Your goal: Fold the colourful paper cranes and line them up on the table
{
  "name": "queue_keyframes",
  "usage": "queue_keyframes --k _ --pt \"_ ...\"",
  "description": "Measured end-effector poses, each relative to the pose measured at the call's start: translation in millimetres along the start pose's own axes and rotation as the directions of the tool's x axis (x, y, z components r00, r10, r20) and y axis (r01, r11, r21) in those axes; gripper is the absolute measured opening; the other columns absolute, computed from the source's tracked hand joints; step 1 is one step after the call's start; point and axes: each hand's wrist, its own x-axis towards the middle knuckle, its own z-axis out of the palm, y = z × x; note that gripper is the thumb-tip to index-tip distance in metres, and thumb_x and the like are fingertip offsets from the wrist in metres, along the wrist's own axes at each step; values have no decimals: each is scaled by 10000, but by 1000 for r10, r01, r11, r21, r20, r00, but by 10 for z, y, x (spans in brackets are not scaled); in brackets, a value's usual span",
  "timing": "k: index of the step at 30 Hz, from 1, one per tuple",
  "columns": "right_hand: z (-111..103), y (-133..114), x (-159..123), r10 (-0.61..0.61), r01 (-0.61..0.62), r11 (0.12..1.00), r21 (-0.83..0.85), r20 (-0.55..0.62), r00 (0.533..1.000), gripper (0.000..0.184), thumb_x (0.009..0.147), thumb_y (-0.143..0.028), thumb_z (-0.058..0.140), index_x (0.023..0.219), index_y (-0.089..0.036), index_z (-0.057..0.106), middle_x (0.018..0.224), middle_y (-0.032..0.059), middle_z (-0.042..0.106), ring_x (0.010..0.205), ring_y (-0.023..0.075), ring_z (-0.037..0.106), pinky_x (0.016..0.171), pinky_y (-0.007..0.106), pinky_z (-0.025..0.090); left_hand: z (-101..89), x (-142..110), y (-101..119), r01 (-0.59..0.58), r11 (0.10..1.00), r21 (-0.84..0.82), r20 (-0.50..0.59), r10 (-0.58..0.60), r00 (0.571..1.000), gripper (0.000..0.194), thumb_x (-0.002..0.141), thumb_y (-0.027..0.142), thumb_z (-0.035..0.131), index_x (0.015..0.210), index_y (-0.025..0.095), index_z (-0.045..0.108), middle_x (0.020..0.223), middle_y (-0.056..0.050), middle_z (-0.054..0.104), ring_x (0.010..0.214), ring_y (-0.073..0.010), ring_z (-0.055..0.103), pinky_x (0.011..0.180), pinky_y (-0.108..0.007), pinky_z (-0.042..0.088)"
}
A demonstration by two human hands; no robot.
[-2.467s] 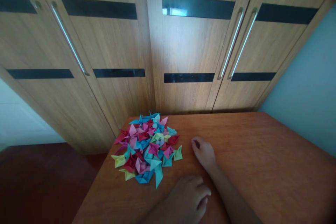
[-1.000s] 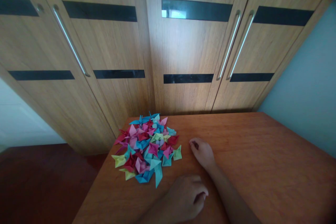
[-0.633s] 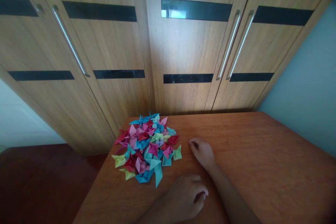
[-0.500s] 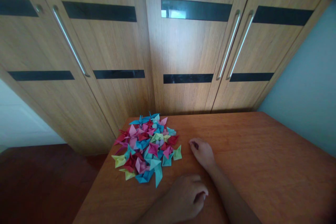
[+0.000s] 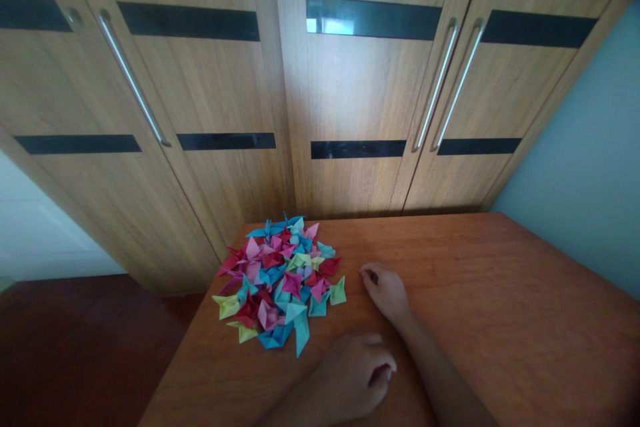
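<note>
Head cam: our L hand (image 5: pixel 350 377) & R hand (image 5: pixel 384 290) have fingers curled in, nothing visible inside; folded-paper pile (image 5: pixel 291 285), near but not touching R fingertips, prob. v. light, stiff-ish, crushable, best pinched gently at folds.

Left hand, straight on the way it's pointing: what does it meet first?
Most likely the right forearm, which crosses just ahead of the left hand; with one view, their relative heights are unclear.
</note>
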Motion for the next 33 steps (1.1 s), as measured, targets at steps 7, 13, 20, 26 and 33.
queue_keyframes --k 7,13,20,26,33 --pt "-7 -8 5 13 -13 1000 2 8 1000 208 816 -213 447 841 -224 654 838 29 667 783 165 599 713 250 436 -2 -2 3 10 1000 14 6 -10 1000 203 814 123 498 896 231 650 851 20 625 756 -115 583 669 -203 408" --pt "-23 -32 4 42 -41 999 -11 32 999 218 815 -203 442 850 -220 656 860 35 670 810 170 600 747 254 439 17 -1 -4 22 1000 8 6 -22 1000 208 810 128 504 905 236 655 854 25 625 757 -112 581 667 -196 409" --pt "-7 -16 7 41 -41 999 -17 19 999 206 810 -210 456 839 -225 660 845 24 674 794 158 605 732 242 435 20 2 -2 17 1000 -9 -8 -17 1000 197 809 117 511 890 225 655 843 18 625 754 -111 576 665 -195 403" --pt "-6 -16 7 43 -43 999 -29 25 999 205 823 -213 450 834 -224 654 841 21 670 786 152 597 719 231 426 7 2 8 9 1000 -18 -11 -10 1000 214 810 107 496 898 222 654 840 13 627 750 -113 577 669 -196 402" --pt "5 6 10 36 -36 999 -24 25 999 201 816 -223 463 851 -226 661 842 24 671 774 151 596 709 229 424 7 -2 6 11 1000 6 5 -11 1000 194 807 116 508 883 224 650 837 20 624 750 -109 576 669 -194 403"
